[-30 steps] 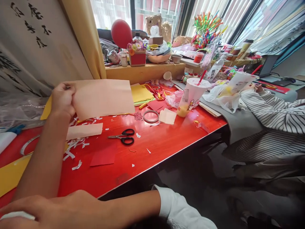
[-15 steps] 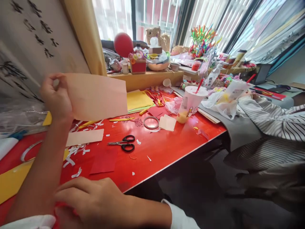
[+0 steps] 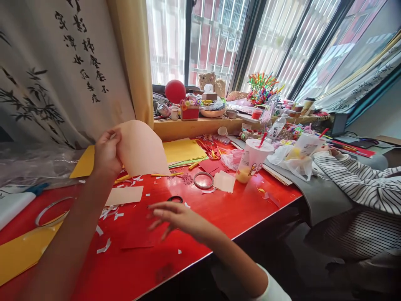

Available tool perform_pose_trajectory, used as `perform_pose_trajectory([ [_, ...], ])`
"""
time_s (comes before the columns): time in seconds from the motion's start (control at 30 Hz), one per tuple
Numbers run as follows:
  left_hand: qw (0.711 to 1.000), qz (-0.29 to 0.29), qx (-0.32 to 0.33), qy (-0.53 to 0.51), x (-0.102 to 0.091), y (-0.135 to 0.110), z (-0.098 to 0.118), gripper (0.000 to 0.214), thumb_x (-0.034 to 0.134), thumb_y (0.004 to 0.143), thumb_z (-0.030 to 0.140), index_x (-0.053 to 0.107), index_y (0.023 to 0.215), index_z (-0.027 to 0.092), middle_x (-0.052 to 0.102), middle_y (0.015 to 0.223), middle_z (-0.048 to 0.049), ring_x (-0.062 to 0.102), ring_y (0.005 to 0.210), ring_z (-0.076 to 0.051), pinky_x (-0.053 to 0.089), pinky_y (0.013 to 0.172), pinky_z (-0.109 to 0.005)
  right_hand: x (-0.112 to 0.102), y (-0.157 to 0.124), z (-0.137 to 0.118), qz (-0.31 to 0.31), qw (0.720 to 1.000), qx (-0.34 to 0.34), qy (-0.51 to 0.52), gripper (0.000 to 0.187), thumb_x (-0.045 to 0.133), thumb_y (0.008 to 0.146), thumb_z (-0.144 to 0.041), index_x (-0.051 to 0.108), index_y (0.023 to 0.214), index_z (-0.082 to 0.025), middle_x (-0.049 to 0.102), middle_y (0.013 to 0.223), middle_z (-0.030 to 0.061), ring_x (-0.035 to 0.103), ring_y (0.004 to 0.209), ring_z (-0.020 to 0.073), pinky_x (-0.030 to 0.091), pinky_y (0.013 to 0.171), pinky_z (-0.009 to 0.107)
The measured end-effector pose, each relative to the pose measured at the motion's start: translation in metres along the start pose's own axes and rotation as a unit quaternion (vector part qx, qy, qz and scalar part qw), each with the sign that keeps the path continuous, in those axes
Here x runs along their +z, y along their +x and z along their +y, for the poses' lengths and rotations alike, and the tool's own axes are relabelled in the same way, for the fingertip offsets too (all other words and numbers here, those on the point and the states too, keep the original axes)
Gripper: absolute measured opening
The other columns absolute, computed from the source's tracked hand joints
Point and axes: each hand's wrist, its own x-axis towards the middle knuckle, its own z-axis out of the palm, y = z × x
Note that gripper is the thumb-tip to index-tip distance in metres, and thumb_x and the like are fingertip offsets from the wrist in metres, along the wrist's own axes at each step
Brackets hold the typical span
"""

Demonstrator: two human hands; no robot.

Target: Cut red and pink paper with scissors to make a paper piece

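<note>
While the left hand grips the near edge of a pale peach sheet between thumb and curled fingers, the right hand hangs open, fingers spread and slightly blurred, with nothing seen in its hold. Taking the drink cup with the red straw as landmark, the sheet is held up to its left, well apart from it, bowed along its length. The right hand is nearer the cup, to its left and closer to the wearer, partly hiding the scissors, of which one black handle loop shows clearly. Just left of the cup lie small pale squares of paper, then a ring; farther left, beyond the ring, is a stack of yellow paper.

On the cup itself are a cartoon drawing and a small printed block too fine to read. Behind the cup, to its right, a clear bottle bears a label reading 喝开水. Far left of the cup, a curtain carries brush-written characters above painted bamboo; 影, 水 and 不 can be made out. Right of the cup, a co-worker's striped sleeve reaches over the table.
</note>
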Motion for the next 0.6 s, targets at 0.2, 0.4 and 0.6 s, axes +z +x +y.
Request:
perform_pose_trajectory([
  [0.2,0.997,-0.057,-0.055,-0.02,0.012,-0.016,0.001,0.007,0.06,0.076,0.007,0.063,0.078,0.013,0.067,0.069,0.0024,0.061,0.06,-0.006,0.051,0.06,-0.014,-0.04,0.066,-0.037,0.046,0.974,-0.101,0.197,0.036,0.066,0.076,-0.047,0.059,0.097,-0.019,0.064,0.1,0.0046,0.064,0.092,0.0149,0.054,0.086,0.03],
  [0.4,0.968,-0.178,-0.13,0.119,-0.007,-0.002,0.009,0.015,0.065,0.068,0.012,0.065,0.083,0.013,0.069,0.071,-0.0013,0.061,0.053,-0.011,0.051,0.051,-0.021,-0.084,0.097,-0.043,0.248,0.927,-0.263,0.095,0.026,0.068,0.071,-0.028,0.055,0.092,-0.019,0.063,0.075,-0.0025,0.06,0.061,0.0086,0.051,0.057,0.02],
  [0.6,0.919,-0.28,-0.141,0.239,-0.018,-0.004,0.033,0.045,0.06,0.077,0.05,0.067,0.102,0.013,0.071,0.092,-0.0108,0.065,0.075,-0.018,0.051,0.07,-0.029,-0.108,0.099,-0.028,0.305,0.909,-0.282,-0.042,0.018,0.061,0.075,-0.032,0.057,0.085,-0.018,0.054,0.058,-0.0067,0.044,0.041,0.0049,0.038,0.038,0.017],
])
